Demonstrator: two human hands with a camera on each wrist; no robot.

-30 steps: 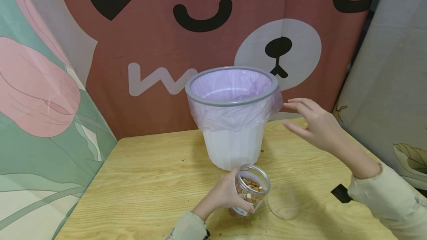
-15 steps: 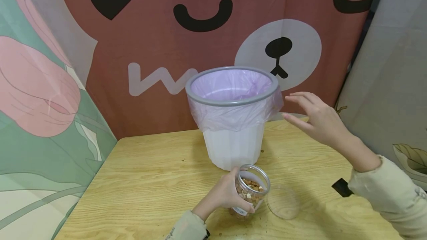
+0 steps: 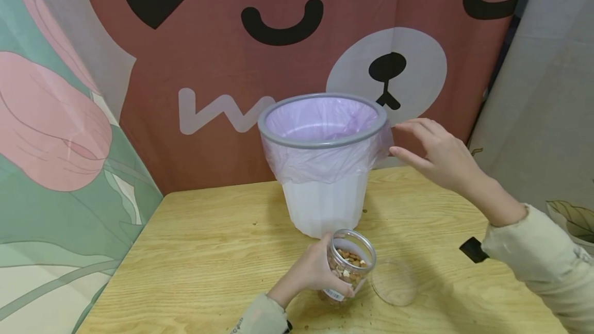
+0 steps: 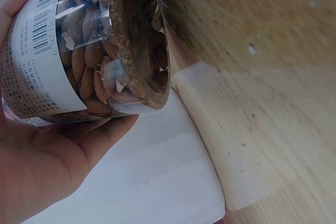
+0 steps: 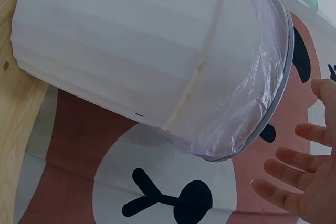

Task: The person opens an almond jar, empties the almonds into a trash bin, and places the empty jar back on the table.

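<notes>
My left hand grips a clear plastic jar of almonds, tilted, its mouth uncovered. In the left wrist view the jar shows a white barcode label and almonds through its wall, with fingers under its side. A white trash can with a grey rim ring and a thin purple bag folded over its edge stands behind the jar. Beside its right rim is my right hand, fingers spread and holding nothing. The right wrist view has that hand apart from the ring.
A clear round lid lies on the wooden table, right of the jar. Small crumbs dot the tabletop. Behind the can hangs a curtain with a bear print, and printed cloths flank both sides.
My right hand has risen and moved slightly left, closer to the can's rim. The left hand and the jar stay where they were.
</notes>
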